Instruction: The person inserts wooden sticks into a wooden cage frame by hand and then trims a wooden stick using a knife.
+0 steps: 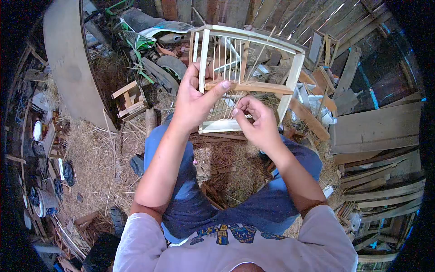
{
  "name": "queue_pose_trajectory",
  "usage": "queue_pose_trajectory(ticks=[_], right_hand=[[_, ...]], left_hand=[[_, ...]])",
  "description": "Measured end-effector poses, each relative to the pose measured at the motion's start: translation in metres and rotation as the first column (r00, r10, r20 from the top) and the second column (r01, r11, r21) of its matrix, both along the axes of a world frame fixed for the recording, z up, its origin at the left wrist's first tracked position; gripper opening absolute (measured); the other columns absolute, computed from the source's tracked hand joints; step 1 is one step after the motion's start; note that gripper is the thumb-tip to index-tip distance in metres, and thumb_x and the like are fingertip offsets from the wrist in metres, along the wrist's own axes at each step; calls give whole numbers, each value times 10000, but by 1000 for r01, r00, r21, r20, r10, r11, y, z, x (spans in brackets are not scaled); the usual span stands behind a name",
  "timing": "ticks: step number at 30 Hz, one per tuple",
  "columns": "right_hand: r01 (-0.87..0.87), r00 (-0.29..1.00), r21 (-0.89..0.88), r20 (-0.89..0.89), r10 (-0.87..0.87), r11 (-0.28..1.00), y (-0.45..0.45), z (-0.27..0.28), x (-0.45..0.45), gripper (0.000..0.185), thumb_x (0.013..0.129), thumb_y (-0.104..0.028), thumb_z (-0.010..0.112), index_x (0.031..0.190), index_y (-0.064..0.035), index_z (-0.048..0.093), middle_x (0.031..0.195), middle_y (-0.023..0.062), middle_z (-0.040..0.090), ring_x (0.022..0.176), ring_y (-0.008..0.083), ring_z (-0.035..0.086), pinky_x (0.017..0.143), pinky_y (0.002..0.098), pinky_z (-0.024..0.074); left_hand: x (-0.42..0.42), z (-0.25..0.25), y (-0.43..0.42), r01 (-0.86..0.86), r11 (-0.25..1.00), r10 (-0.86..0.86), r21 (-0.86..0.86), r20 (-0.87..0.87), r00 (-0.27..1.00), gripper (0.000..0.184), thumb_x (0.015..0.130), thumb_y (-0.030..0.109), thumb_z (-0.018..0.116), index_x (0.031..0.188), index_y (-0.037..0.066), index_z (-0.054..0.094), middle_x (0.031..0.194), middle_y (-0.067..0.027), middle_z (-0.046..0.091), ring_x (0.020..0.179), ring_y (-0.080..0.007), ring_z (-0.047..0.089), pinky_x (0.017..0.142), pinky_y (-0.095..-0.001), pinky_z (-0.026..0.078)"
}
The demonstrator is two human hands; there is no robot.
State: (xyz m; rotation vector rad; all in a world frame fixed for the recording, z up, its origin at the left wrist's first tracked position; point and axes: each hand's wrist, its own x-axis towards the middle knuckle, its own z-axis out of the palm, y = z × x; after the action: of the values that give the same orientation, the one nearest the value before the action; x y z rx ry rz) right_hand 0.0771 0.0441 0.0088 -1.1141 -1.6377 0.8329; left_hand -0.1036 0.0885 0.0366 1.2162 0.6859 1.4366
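Note:
A small pale wooden frame (263, 87), cage-like with a row of thin upright sticks (225, 59) on its left half, is held up above my knees. My left hand (195, 99) wraps round its left post, the thumb pressed along the middle crossbar. My right hand (260, 123) is closed in a pinch just above the bottom rail (219, 126), at the lower ends of the sticks. One longer thin stick (260, 54) slants up past the top rail and lines up with those right fingertips. The exact pinch point is partly hidden by the fingers.
Straw covers the ground. A small wooden crate-like piece (130, 100) and a large curved board (68, 59) lie to the left. Motorbike parts (154, 27) are behind the frame. Boards and planks (376, 131) are stacked at right, and a bucket (45, 201) stands far left.

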Motion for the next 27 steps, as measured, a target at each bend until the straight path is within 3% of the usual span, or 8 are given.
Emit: queue_pose_trajectory(ticks=[23, 25, 27], right_hand=[[20, 999, 0, 37, -20, 1000, -3, 4, 2, 74, 875, -45, 663, 909, -11, 607, 780, 82, 667, 732, 144, 655, 690, 294, 518], [-44, 996, -84, 68, 50, 995, -6, 10, 2, 43, 921, 37, 608, 940, 13, 579, 887, 8, 598, 872, 65, 590, 823, 229, 480], [-40, 994, -114, 96, 51, 993, -8, 14, 1, 38, 924, 31, 609, 939, 10, 581, 882, 6, 599, 866, 63, 590, 815, 228, 479]], left_hand=[[1, -2, -1, -24, 999, 25, 27, -41, 999, 374, 880, 62, 749, 1154, 18, 499, 1023, -71, 669, 929, -110, 647, 837, -277, 528], [1, 1, -3, -29, 1000, 29, 10, 16, 999, 372, 880, 71, 754, 1141, 18, 494, 1016, -71, 668, 926, -110, 647, 837, -275, 527], [-2, -1, -2, -33, 999, 33, 4, -8, 999, 372, 881, 75, 755, 1139, 17, 493, 1014, -71, 667, 926, -109, 647, 836, -274, 527]])
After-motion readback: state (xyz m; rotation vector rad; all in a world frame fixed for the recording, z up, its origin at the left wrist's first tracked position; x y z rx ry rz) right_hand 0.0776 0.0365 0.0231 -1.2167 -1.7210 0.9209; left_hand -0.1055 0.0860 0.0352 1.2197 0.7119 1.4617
